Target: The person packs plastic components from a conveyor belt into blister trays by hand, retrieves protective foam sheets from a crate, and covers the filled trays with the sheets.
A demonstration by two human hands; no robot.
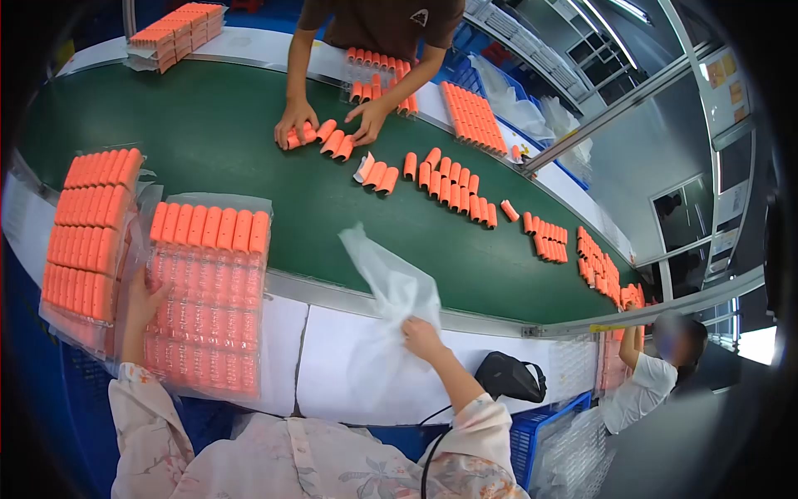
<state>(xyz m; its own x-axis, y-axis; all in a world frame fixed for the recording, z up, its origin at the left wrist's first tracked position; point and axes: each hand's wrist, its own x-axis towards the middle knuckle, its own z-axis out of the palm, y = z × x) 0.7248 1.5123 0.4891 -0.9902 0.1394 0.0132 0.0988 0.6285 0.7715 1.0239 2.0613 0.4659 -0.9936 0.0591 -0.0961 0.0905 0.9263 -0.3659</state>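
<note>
My right hand (422, 339) is closed on a crumpled translucent plastic bag (389, 279), lifted above the white table edge, its loose end reaching over the green belt. On the left, my left hand (147, 301) grips the left edge of a clear plastic tray (204, 320), with the thumb on top and other fingers partly hidden. The tray's far row holds orange tube-like pieces (209, 226); its nearer rows show clear moulded pockets over a pinkish layer. Just left of that hand stands a taller stack of trays (87, 237) filled with orange pieces.
Orange pieces (453, 185) lie along the green conveyor belt (241, 166). Across it, a co-worker's hands (366, 123) handle several pieces; another person (644, 374) works at the far right. A black pouch (509, 377) sits right of my right hand, above a blue crate (540, 428).
</note>
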